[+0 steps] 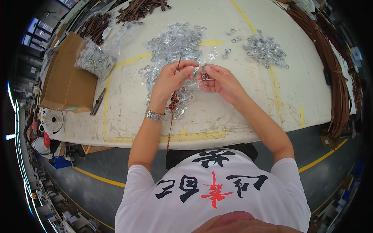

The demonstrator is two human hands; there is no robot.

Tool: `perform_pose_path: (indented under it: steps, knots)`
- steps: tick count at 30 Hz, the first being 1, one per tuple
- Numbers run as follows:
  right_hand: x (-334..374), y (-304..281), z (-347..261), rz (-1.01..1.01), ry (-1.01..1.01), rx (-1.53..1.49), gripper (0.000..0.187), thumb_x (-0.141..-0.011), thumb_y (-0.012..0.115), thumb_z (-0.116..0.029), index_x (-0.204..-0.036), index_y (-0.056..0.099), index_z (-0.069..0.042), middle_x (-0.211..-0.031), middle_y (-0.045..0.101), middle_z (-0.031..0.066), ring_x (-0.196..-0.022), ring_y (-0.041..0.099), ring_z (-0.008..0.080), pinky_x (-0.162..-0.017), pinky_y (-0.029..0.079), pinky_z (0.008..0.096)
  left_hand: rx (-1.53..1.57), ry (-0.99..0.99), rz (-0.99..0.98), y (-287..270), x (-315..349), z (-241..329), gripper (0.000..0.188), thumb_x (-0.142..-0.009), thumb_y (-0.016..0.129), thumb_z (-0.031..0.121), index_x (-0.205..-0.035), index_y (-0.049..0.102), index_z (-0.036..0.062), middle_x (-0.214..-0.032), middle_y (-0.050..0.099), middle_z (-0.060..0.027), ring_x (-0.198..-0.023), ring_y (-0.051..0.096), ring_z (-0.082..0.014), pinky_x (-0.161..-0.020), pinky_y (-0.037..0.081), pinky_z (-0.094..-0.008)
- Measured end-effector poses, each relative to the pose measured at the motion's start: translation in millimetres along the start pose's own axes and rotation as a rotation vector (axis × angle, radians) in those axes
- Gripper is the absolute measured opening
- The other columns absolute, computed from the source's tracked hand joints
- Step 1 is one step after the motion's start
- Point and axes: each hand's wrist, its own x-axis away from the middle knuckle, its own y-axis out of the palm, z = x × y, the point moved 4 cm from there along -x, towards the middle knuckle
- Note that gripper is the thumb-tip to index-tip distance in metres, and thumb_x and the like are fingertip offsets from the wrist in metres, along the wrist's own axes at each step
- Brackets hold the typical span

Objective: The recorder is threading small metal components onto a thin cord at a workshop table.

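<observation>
My left hand [171,79] is closed, with a thin dark pointed tool [180,59] sticking up from it. An orange-brown braided cord [173,101] hangs below that hand toward the table edge. The left fingertips meet a small clear plastic wrapper [196,72] beside my right hand. A small silvery metal clasp [204,73] is pinched between the thumb and fingers of my right hand [223,82]. Under and beyond my hands spreads a large heap of plastic-wrapped metal clasps [171,44]. A smaller pile of clasps [266,50] lies to the right, with a few loose ones nearby.
On the left stand a cardboard box [68,73] and a clear bag of metal pieces [96,59]. A dark cutter-like tool [98,101] lies beside the box. A small fan [52,120] sits past the table's left edge. Brown straps [330,58] hang over the right edge.
</observation>
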Motion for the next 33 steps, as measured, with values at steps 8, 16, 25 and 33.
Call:
perform_pose_path:
  steps: [8,16,25,33]
  knots:
    - [-3.0,-4.0,4.0,-0.238,0.118,0.148,0.028,-0.110,0.058,-0.028,-0.107,0.071,-0.003,-0.090,0.072,0.0048,-0.062,0.059,0.0078,-0.057,0.049,0.0263,-0.043,0.042,-0.055,10.7,-4.1,-12.6,0.019,-0.098,0.073,0.013,-0.113,0.073,0.0019,-0.077,0.066,0.0034,-0.054,0.043,0.0015,-0.046,0.025,-0.0181]
    - [21.8,27.5,-6.2,0.132,-0.834,1.385,0.020,-0.105,0.059,-0.019,-0.107,0.066,0.000,-0.091,0.071,0.0150,-0.071,0.069,0.0267,-0.065,0.056,0.0407,0.087,-0.010,0.075,15.3,-2.4,-25.2,0.011,-0.096,0.075,0.011,-0.096,0.066,0.0038,-0.075,0.065,0.0019,-0.053,0.044,0.0002,-0.044,0.026,-0.0196]
    - [21.9,28.3,-2.5,0.122,-0.625,1.623,0.016,-0.101,0.063,-0.016,-0.110,0.070,-0.005,-0.091,0.072,0.0151,-0.079,0.070,0.0339,-0.067,0.054,0.0431,-0.011,-0.042,0.037,10.9,-5.5,-23.0,0.016,-0.103,0.065,0.017,-0.108,0.071,0.0034,-0.074,0.063,0.0026,-0.055,0.045,0.0000,-0.045,0.027,-0.0182]
    - [22.3,23.1,-23.3,0.107,-0.598,1.228,0.016,-0.102,0.062,-0.016,-0.102,0.071,-0.003,-0.090,0.071,0.0142,-0.076,0.068,0.0345,-0.068,0.053,0.0442,0.287,0.007,0.186,-27.2,-9.5,-17.5,0.020,-0.106,0.061,0.020,-0.111,0.071,0.0030,-0.072,0.057,0.0040,-0.055,0.041,-0.0015,-0.047,0.028,-0.0190]
